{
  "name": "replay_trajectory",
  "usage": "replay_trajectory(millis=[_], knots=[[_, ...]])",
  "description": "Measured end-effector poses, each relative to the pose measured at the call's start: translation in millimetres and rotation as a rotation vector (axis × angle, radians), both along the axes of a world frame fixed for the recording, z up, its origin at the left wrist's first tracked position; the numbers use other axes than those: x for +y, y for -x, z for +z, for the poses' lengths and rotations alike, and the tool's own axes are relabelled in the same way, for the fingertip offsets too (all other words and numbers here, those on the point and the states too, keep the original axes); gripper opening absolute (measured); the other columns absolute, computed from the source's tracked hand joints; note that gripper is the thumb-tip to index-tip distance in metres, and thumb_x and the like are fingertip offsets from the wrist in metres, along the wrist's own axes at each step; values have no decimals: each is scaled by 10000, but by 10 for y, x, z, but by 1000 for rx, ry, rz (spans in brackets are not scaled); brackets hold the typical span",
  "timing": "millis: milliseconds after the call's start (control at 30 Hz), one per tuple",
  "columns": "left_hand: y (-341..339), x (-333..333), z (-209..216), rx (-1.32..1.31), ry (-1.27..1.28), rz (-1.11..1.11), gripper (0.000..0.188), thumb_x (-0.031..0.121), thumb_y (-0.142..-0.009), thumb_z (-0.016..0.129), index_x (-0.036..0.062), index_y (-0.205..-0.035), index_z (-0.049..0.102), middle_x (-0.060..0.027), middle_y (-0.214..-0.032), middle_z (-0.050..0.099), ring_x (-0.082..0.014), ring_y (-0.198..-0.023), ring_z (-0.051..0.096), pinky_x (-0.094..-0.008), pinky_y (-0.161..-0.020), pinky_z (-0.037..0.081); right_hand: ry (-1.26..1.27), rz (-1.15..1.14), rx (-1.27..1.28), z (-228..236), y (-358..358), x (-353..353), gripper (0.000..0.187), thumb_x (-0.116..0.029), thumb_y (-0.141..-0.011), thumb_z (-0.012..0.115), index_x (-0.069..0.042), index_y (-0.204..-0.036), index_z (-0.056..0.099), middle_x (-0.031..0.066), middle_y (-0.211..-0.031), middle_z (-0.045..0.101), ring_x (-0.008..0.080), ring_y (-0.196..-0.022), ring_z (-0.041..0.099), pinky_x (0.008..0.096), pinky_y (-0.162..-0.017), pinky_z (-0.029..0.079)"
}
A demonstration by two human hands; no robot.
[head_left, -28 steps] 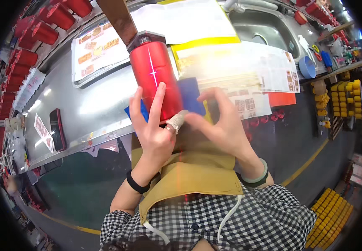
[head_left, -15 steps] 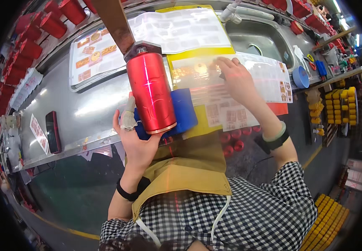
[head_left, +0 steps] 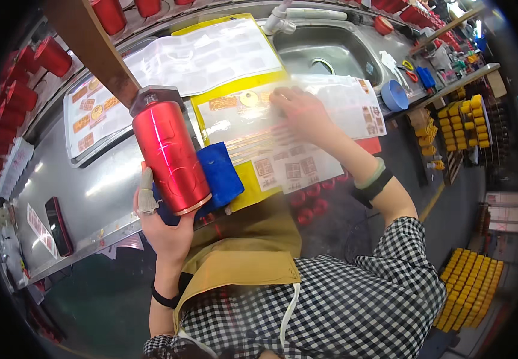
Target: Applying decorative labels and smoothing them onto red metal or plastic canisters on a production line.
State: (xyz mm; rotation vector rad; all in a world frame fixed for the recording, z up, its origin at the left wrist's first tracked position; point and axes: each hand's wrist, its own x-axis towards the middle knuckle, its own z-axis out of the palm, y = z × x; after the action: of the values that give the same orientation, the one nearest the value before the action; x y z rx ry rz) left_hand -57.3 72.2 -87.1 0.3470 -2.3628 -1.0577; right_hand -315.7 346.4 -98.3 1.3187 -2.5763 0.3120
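My left hand (head_left: 166, 237) is wrapped round the lower left side of a glossy red metal cylinder (head_left: 175, 158), with a pale covering on one finger. Raised figures show faintly on the cylinder. Its far end meets a dark angular block (head_left: 154, 96) at the end of a wooden bar (head_left: 91, 45). Beside the cylinder and partly under it lies a blue cloth (head_left: 220, 176). My right hand (head_left: 302, 116) rests on a translucent sheet of gold and red decals (head_left: 226, 127), fingers loosely bent, nothing visible in them; its thumb is hidden.
More decal sheets (head_left: 205, 54) lie on the metal counter over a yellow board (head_left: 250, 185). Beyond are a sink (head_left: 355, 51) and a blue bowl (head_left: 394, 96). A phone (head_left: 59, 226) lies at left near the counter edge. Red cylinders (head_left: 52, 57) line the back left.
The whole view has shifted, so the counter and cylinder appear further left. My right hand has slid slightly left over the decal sheet. My left hand keeps its hold on the cylinder.
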Motion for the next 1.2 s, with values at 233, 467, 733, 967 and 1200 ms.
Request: replay_trajectory(millis=[233, 467, 733, 967, 1200], knots=[[27, -3, 33, 14, -1, -17, 950, 168, -713, 929, -1, -1521, 458, -171, -1521, 526, -329, -1333, 516, -409, -1105, 401, -11, -250, -428, 121, 459, 126, 357, -260, -875, 765, -61, -1163, 691, 106, -1168, 663, 337, -1096, 634, 424, -957, 514], [5, 6, 121, -23, 44, 15, 954, 182, -705, 942, -9, -1510, 466, -196, -1522, 524, -348, -1308, 547, -417, -1110, 414, -133, -404, -493, 9, 970, 35, 854, -538, -655, 909, 29, -1251, 679, 246, -1256, 654, 333, -1184, 635, 417, -986, 517], [14, -11, 83, 36, -5, -52, 935, 158, -744, 925, -29, -1521, 441, -221, -1528, 517, -320, -1374, 543, -399, -1152, 404, -117, -376, -673, 66, 1352, 139, 300, -267, -785, 811, -15, -933, 743, 145, -888, 752, 261, -845, 718, 392, -759, 537], [53, -119, 41, 44, -77, -91, 931, 194, -753, 929, -32, -1515, 443, -213, -1477, 562, -328, -1327, 579, -399, -1120, 434, -223, -262, -122, 600, 794, -194, 278, -260, -858, 770, 3, -929, 714, 170, -827, 688, 287, -780, 655, 390, -727, 506], [40, -197, 124, 51, -121, -173, 1057, 261, -720, 957, -35, -1553, 377, -218, -1537, 492, -316, -1420, 484, -423, -1182, 364, 79, -83, -733, 1575, -518, -819, 284, -261, -961, 718, 14, -900, 682, 25, -675, 559, 77, -645, 479, 281, -610, 419]])
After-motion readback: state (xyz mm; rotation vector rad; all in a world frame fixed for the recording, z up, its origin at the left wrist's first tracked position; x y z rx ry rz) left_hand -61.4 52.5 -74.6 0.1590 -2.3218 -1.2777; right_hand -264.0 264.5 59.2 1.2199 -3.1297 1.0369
